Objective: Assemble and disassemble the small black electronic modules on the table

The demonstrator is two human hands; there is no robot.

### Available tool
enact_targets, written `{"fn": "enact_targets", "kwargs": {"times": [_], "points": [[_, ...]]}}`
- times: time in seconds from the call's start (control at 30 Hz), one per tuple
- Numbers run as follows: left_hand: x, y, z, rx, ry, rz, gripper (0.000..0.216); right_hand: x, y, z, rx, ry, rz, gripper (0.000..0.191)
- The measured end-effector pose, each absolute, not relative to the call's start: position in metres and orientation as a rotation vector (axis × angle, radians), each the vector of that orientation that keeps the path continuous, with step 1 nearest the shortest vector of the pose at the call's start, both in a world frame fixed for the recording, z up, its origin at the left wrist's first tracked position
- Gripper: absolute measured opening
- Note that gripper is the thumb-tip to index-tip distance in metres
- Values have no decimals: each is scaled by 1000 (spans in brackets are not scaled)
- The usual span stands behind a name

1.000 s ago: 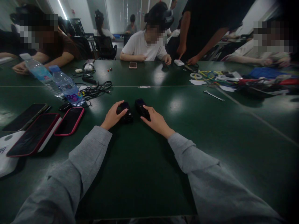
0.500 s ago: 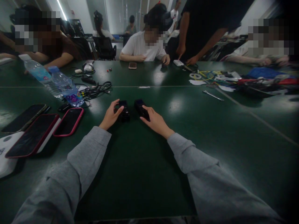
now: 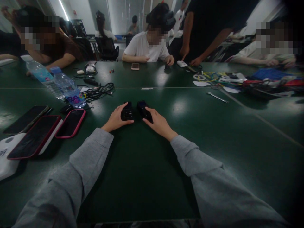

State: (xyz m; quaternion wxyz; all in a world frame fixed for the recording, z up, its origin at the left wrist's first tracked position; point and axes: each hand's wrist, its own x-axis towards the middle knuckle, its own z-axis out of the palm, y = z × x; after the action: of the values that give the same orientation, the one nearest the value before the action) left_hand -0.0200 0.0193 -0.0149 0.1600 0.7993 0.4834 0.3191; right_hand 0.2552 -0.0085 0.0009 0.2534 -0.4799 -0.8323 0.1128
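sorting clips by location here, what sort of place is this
Probably a shared workroom or office: people are gathered around a large green table, black cables lie on it, and a black chair stands beyond.

A dimly lit workroom is filled by a wide green tabletop point(image 3: 140, 177), crossed by a pale seam and marked by soft patches of glare. Behind it, a black office chair point(image 3: 106, 49) and a far desk point(image 3: 121, 40) are set before tall glass panels point(image 3: 127, 19). A pale wall point(image 3: 83, 14) is flanked by a slanting bright strip light point(image 3: 63, 9).
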Motion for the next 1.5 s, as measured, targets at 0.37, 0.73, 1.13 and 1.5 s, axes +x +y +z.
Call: {"fn": "enact_targets", "kwargs": {"times": [0.37,0.73,1.13,1.5], "points": [[-19,18,-15,2284,1398,924,101,256,-7,-1,-1289,-2227,387,63],[-21,20,-17,2270,1428,874,102,256,-8,4,-1287,-2041,266,58],[-21,18,-16,2267,1445,882,98,259,-5,4,-1144,-1800,49,57],[-22,20,-18,2277,1429,892,98,280,18,-13,-1378,-1454,153,49]]}}
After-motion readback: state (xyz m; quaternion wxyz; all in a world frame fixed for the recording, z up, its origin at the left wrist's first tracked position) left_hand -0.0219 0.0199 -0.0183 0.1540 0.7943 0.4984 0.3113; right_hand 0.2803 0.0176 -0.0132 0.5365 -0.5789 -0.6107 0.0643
